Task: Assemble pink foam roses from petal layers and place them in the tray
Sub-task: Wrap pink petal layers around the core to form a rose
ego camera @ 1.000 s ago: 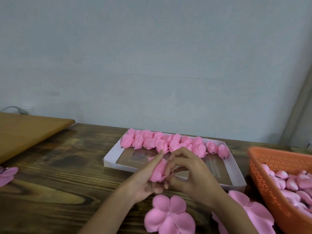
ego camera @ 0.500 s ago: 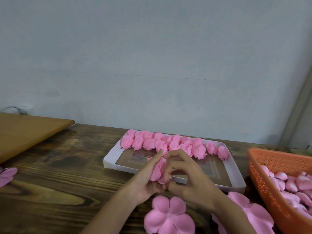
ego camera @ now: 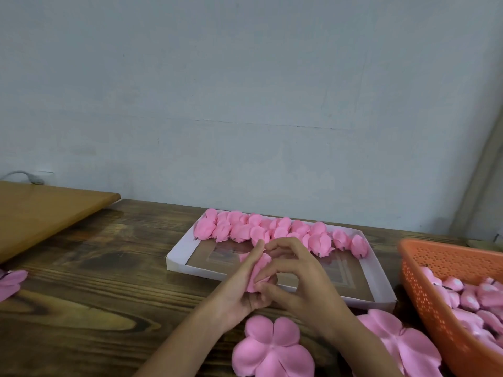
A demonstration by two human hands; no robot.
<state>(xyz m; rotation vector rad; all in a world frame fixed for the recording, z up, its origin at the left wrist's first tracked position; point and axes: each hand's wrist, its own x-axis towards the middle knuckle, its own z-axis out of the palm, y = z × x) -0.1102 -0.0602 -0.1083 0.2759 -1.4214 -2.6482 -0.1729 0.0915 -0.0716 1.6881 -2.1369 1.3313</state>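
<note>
My left hand (ego camera: 239, 291) and right hand (ego camera: 302, 278), pressed together, now pinch the rose (ego camera: 257, 268) tighter, so the tray (ego camera: 379, 278) just beyond them should be next.

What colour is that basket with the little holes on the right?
Orange. The basket shows in the head view, at the right edge, holding pink foam pieces.
</note>
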